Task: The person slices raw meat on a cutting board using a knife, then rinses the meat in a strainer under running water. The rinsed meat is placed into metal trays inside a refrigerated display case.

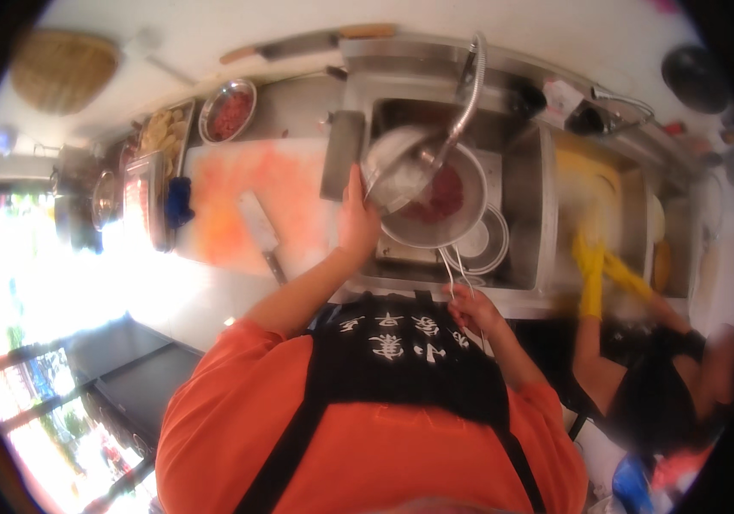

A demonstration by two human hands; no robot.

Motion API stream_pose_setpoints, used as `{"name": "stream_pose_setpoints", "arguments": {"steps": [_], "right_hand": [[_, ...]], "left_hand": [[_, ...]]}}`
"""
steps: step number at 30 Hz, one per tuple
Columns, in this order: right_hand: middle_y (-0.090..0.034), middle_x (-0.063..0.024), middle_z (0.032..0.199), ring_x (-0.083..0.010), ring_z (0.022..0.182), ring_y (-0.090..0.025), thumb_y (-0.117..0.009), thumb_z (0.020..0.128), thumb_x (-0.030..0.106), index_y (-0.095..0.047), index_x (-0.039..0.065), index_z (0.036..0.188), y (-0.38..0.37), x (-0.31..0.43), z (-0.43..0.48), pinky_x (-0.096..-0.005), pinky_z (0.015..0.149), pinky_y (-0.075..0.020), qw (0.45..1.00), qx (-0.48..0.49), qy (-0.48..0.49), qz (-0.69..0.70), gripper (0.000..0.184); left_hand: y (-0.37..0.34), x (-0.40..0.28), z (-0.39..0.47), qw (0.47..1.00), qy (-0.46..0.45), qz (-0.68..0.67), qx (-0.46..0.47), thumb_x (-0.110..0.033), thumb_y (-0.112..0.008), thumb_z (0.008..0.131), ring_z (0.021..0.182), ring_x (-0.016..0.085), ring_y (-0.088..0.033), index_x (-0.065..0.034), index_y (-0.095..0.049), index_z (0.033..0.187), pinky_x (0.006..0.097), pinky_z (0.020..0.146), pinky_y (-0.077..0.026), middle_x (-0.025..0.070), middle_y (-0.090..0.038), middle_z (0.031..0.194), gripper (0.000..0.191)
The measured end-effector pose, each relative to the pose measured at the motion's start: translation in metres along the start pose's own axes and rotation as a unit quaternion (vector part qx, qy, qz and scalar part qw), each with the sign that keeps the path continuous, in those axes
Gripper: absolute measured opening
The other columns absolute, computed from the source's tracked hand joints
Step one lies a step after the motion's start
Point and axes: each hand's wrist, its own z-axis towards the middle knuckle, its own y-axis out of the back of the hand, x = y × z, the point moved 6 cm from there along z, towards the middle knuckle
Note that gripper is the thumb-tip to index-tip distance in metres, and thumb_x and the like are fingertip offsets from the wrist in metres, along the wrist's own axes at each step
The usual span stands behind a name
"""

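Observation:
My left hand holds a metal bowl tilted over a round strainer. Red meat pieces lie inside the strainer, partly hidden by the bowl. The fingers of my right hand are closed on the strainer's wire handle. A spring-hose faucet reaches down over the bowl. Beneath, in the steel sink, another round metal vessel is partly covered by the strainer.
A cleaver rests on a stained white cutting board at left. Behind it stand a bowl of red meat and a tray of pale food pieces. At right, a person in yellow rubber gloves works at another basin.

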Motion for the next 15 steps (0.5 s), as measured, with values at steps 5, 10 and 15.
{"name": "stream_pose_setpoints", "arguments": {"steps": [5, 10, 15], "right_hand": [[-0.054, -0.0024, 0.073, -0.0121, 0.054, -0.051, -0.062, 0.099, 0.016, -0.052, 0.006, 0.137, -0.010, 0.000, -0.002, -0.0275, 0.046, -0.0477, 1.000, 0.004, -0.001, -0.007, 0.040], [-0.055, -0.0027, 0.073, -0.0123, 0.052, -0.051, -0.063, 0.099, 0.016, -0.052, 0.005, 0.137, -0.010, 0.006, -0.003, -0.0275, 0.045, -0.0477, 0.999, -0.015, 0.010, -0.030, 0.041], [-0.056, -0.0032, 0.073, -0.0127, 0.053, -0.053, -0.064, 0.098, 0.016, -0.052, 0.005, 0.137, -0.012, 0.013, -0.005, -0.0287, 0.045, -0.0497, 0.999, -0.018, 0.014, -0.025, 0.042]], "left_hand": [[0.030, 0.004, -0.014, 0.999, -0.021, 0.023, -0.042, 0.002, -0.055, 0.092, 0.113, 0.049, -0.063, -0.0088, -0.028, 0.161, 0.0493, 0.092, -0.054, 0.0287, -0.054, 0.142, 0.075], [0.052, -0.013, -0.007, 0.991, -0.099, -0.002, -0.096, 0.011, -0.055, 0.089, 0.114, 0.043, -0.066, 0.0022, -0.036, 0.156, 0.0416, 0.092, -0.055, 0.0316, -0.058, 0.136, 0.070], [0.057, -0.026, -0.002, 0.984, -0.131, -0.003, -0.118, 0.010, -0.055, 0.091, 0.114, 0.042, -0.066, 0.0035, -0.036, 0.155, 0.0393, 0.093, -0.054, 0.0295, -0.057, 0.139, 0.068]]}}
